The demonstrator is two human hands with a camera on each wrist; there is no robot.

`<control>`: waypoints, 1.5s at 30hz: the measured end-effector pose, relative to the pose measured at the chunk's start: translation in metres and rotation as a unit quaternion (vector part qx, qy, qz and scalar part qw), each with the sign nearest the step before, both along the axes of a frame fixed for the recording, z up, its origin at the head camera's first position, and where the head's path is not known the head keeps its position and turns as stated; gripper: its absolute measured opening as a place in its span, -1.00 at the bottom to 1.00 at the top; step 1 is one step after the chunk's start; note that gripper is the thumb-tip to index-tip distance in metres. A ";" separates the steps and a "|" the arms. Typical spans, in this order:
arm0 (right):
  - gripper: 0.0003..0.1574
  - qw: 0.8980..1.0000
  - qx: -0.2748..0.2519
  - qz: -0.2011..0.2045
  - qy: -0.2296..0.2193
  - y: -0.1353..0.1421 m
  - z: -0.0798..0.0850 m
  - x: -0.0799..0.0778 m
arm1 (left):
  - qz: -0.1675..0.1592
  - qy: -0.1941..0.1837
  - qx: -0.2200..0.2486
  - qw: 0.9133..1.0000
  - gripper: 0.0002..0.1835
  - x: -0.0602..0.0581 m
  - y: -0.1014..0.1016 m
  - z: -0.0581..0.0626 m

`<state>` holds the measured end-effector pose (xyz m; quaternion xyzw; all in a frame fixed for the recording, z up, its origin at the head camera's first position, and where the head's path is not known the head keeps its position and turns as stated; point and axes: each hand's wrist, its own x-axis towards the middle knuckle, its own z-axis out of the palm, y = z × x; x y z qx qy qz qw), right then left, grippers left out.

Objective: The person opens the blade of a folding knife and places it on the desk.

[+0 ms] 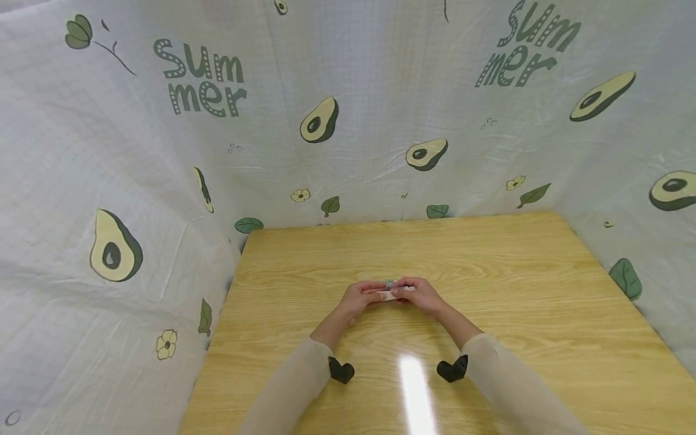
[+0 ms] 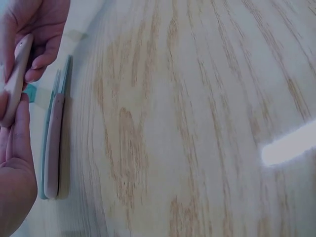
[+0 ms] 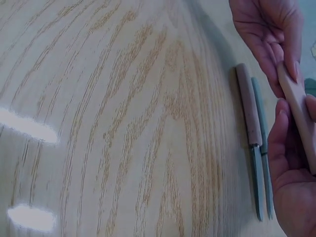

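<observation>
Between both hands is a smooth pale pink handle-shaped piece (image 3: 298,111), its exact kind unclear. My left hand (image 1: 360,297) pinches one end with the thumb in front and fingers behind. At the other end, my right hand (image 1: 423,296) holds it the same way. In the head view the piece is a short pale strip, and a small teal bit (image 1: 389,284) shows behind it. Below the hands, both wrist views show a pink-handled knife (image 2: 54,148) with a teal blade, lying on the table. A thin teal strip (image 3: 261,113) lies alongside it.
The glossy wood-grain table (image 1: 489,272) carries a bright light reflection (image 1: 415,386) in front. A white cloth (image 1: 370,72) printed with avocados, leaves and lettering hangs around the back and both sides. Black mounts (image 1: 341,370) sit on both wrists.
</observation>
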<state>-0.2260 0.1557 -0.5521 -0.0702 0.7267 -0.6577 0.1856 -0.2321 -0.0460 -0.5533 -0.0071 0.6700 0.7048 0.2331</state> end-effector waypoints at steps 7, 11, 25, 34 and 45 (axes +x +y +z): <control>-0.64 1.000 0.020 0.004 -0.006 -0.001 0.000 0.001 | -0.009 -0.008 -0.002 1.000 -0.67 0.001 -0.004 -0.003; -0.68 1.000 0.014 0.003 -0.024 -0.003 0.001 0.002 | -0.017 -0.017 -0.007 1.000 -0.68 0.002 -0.007 -0.004; -0.78 0.993 -0.025 -0.049 -0.100 -0.011 -0.005 0.008 | -0.011 -0.013 -0.036 0.999 -0.67 0.004 -0.010 -0.006; -0.74 0.990 -0.023 -0.082 -0.109 -0.013 -0.004 0.008 | 0.005 -0.017 -0.015 1.000 -0.67 0.004 -0.011 -0.007; -0.71 0.987 0.021 -0.131 -0.091 -0.013 0.001 0.007 | 0.001 -0.005 -0.009 1.000 -0.65 0.008 -0.012 -0.011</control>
